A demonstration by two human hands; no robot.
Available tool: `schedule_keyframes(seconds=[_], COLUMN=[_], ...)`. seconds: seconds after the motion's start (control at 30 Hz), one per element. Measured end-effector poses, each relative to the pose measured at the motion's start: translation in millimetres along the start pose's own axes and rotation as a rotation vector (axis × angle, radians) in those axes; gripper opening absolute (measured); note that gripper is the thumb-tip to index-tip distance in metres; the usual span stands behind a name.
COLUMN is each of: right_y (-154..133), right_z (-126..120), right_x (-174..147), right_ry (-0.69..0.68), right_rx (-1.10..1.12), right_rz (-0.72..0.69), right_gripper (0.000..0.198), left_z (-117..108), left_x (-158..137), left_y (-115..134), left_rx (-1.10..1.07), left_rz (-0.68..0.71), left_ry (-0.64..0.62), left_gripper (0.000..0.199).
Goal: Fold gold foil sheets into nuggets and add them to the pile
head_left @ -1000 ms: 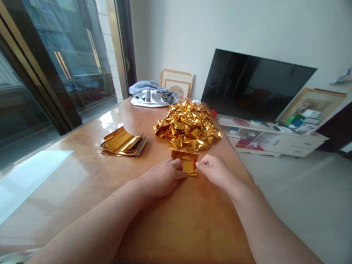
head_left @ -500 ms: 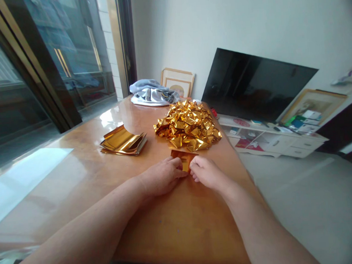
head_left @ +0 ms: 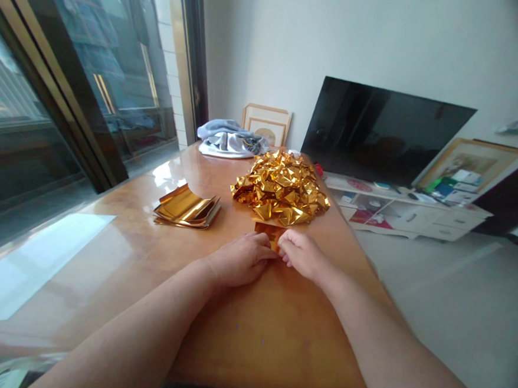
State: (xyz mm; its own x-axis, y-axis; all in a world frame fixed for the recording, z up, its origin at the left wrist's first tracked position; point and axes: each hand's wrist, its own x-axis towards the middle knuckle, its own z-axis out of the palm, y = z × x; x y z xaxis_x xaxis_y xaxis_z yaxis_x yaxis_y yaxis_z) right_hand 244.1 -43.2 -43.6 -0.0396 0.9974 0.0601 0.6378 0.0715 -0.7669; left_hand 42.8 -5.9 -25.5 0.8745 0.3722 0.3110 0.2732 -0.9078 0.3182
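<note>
A sheet of gold foil paper (head_left: pixel 268 229) lies on the wooden table, its near edge between my two hands. My left hand (head_left: pixel 245 257) is bent over the sheet's left side, fingers closed on its edge. On the right side my right hand (head_left: pixel 296 251) pinches the same sheet with curled fingers. Just beyond it rises a heap of folded gold foil pieces (head_left: pixel 285 186). To the left sits a stack of flat gold foil sheets (head_left: pixel 187 209), the top ones curling upward. My fingers hide the near part of the held sheet.
The wooden table (head_left: pixel 224 332) ends along its right edge beside the heap. Bundled light-blue cloth (head_left: pixel 231 140) lies at the far end. A picture frame (head_left: pixel 267 122) leans on the wall. A television (head_left: pixel 388 132) stands above a low white cabinet (head_left: pixel 420 218).
The view has shifted slightly, so everything sits a little lower and to the right. Less of the sheet shows between my hands, which keep hold of it in nearly the same place.
</note>
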Motion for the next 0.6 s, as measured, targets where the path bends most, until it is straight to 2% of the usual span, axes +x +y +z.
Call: schedule_keyframes(seconds=[0.07,0.23,0.6], right_y=[3.9,3.3,0.5], right_z=[1.3,-0.1,1.5], right_x=[1.4,0.5,0.3], right_ry=[-0.003,0.005,0.005], right_rx=[0.018,-0.030,-0.105], right_rz=[0.037,0.014,-0.005], right_gripper=[0.023,0.016,0.010], left_z=[-0.2,-3.9,-5.5], left_x=[-1.3,-5.5,-6.2], left_y=[-5.4,-20.3,-27.4], left_rx=[-0.029,-0.042,-0.048], left_rz=[-0.055,-0.186,-0.290], left_ry=[0.025,0.075,0.063], left_gripper=[0.034,0.026,0.024])
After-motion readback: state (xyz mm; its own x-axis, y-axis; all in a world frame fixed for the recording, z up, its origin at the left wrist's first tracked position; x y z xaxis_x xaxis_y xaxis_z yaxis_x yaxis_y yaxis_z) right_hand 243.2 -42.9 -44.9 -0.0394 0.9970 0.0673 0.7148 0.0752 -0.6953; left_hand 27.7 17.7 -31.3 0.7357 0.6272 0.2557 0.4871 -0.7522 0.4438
